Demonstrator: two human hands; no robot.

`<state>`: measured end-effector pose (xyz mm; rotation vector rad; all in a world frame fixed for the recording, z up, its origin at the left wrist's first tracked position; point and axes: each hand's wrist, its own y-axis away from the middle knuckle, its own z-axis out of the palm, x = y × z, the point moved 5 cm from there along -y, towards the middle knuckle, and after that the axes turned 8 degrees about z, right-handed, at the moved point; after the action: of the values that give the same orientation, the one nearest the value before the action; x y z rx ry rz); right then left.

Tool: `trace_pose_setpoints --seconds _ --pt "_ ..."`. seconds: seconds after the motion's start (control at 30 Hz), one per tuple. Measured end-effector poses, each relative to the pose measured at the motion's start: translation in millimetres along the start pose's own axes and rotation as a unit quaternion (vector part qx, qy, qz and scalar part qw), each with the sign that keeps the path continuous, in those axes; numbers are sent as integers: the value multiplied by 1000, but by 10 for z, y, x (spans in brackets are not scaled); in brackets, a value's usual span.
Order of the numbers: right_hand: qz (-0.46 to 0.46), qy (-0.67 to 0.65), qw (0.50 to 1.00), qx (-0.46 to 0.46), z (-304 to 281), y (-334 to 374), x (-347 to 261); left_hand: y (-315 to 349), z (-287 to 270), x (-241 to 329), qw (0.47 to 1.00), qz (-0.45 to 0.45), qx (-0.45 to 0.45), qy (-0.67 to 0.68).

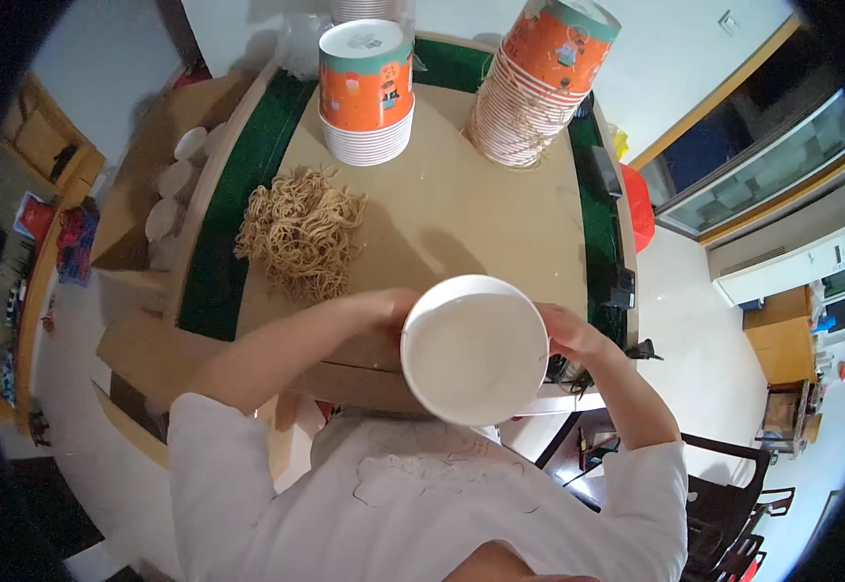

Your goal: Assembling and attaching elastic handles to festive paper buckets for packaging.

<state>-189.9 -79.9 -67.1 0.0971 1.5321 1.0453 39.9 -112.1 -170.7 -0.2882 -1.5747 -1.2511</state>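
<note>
Left grip point(401, 310) and right grip point(568, 332) hold tub point(476, 359) between them, over surface's point(510, 218) near edge. Uneven squeeze could dent or drop it; bump could topple far-right stack point(544, 82).

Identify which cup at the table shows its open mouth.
The white-lined cup between the left hand and right hand; the left orange stack and right orange stack stand upside down.

Your left hand point(399, 308): one, before your torso point(393, 485), fingers mostly hidden. Your right hand point(568, 332): one, opposite the left, fingers bent inward. Your forearms point(292, 341): two, bare, converging; elbows bent, spread outward.
</note>
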Motion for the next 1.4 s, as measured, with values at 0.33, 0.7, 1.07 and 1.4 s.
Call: trace_pose_setpoints --seconds 0.33,0.7,1.07,1.4 --pt "73 33 994 72 -127 362 -1023 639 -347 1333 993 16 99 70" --pt "-528 403 649 370 -1427 1146 -4486 1598 -1106 5183 355 630 481 -496" --pt "-549 357 564 504 -1468 422 -3599 483 -2072 5134 554 629 371 -401" --pt "-598 321 477 559 -1511 657 -3339 233 -1977 4438 519 534 305 -594"
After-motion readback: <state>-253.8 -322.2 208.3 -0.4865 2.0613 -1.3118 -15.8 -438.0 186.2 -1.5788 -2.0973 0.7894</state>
